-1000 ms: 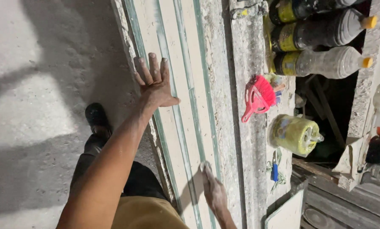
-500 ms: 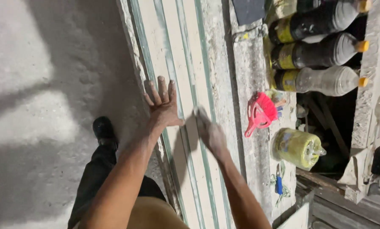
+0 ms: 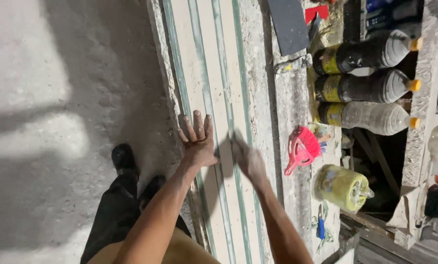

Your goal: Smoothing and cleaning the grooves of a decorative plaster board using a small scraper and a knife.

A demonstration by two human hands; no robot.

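Observation:
My left hand (image 3: 198, 142) lies flat, fingers spread, on a stack of long pale strips with green edges (image 3: 214, 73) that run along a dusty workbench. Just to its right, my right hand (image 3: 245, 156) is blurred by motion and rests palm down on the same strips with its fingers extended. Neither hand holds anything. Both forearms reach up from the bottom of the view.
A red brush (image 3: 302, 146) lies on the bench (image 3: 285, 107) right of the strips. Three plastic bottles (image 3: 365, 85) lie on their sides beyond it, a yellow container (image 3: 343, 188) below them. A dark flat board (image 3: 287, 24) sits at the top. My black shoes (image 3: 126, 161) stand on the concrete floor.
My right hand has slid forward along the strips, from near my body to beside my left hand. The view has shifted further along the bench.

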